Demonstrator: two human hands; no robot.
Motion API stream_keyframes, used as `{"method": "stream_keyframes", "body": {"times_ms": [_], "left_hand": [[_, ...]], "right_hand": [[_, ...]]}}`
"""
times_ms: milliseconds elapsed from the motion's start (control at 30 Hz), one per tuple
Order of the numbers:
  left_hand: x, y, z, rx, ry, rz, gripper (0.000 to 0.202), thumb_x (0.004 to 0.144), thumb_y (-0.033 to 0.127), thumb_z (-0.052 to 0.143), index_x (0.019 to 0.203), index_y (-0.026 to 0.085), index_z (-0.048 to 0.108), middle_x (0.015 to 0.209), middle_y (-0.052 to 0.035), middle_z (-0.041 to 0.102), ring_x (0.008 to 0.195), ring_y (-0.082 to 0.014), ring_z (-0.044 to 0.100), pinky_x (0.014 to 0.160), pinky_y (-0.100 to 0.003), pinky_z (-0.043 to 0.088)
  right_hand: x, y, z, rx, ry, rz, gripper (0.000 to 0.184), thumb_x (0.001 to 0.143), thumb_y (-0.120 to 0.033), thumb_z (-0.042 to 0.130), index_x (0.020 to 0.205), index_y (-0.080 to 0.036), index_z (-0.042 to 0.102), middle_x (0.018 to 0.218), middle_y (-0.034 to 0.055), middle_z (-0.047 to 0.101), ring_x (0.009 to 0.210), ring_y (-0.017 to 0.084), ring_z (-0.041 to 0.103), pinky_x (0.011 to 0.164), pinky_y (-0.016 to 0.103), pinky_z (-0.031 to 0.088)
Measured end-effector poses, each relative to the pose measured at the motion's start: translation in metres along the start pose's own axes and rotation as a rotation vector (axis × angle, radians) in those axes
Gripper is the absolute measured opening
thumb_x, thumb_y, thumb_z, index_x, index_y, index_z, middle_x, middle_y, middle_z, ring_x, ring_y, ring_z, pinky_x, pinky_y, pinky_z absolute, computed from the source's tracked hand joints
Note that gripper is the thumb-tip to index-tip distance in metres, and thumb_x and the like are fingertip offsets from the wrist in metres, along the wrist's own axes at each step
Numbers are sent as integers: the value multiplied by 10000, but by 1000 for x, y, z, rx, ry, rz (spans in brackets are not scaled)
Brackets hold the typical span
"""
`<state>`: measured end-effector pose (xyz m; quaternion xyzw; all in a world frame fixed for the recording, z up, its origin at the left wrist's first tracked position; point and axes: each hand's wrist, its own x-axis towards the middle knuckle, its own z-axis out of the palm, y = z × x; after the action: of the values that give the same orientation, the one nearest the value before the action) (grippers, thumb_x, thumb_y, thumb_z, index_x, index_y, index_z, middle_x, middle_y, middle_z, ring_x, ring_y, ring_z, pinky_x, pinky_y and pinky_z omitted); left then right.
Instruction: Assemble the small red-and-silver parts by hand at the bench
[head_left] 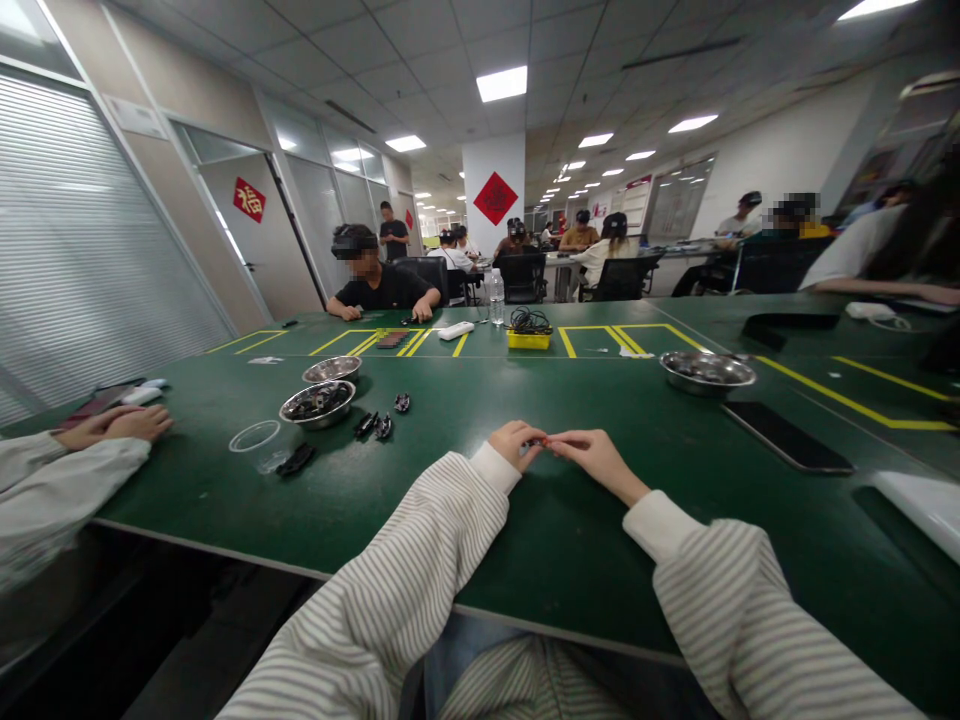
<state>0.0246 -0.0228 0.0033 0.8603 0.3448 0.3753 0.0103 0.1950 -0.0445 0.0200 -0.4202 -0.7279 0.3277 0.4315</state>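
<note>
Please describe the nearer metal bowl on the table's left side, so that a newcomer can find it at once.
On the green table, go forward and left from the person's left hand, past the loose dark pieces. There stands the nearer metal bowl. It holds many dark pieces and stands in front of the farther metal bowl.

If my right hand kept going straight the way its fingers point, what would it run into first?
Beyond the small piece at its fingertips, your right hand would most likely meet your left hand, which holds the same piece; exact depth there is hard to judge.
</note>
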Motion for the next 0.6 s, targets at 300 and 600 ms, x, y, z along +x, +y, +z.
{"method": "stream_keyframes", "body": {"times_ms": [300, 600], "left_hand": [[8, -46, -25, 404, -152, -449, 174, 713, 186, 481, 814, 188, 623, 798, -49, 566, 787, -159, 527, 692, -255, 423], [0, -79, -50, 573, -364, -757, 251, 751, 210, 424, 905, 188, 621, 917, -99, 552, 844, -197, 537, 701, -255, 417]], "right_hand": [[3, 12, 2, -166, -77, 6, 331, 691, -259, 515, 1004, -166, 570, 815, 55, 653, 722, 153, 601, 655, 266, 466], [2, 13, 2, -231, -71, -9, 277, 701, -267, 497, 939, -168, 596, 767, 41, 651, 692, 145, 596, 641, 251, 453]]}}
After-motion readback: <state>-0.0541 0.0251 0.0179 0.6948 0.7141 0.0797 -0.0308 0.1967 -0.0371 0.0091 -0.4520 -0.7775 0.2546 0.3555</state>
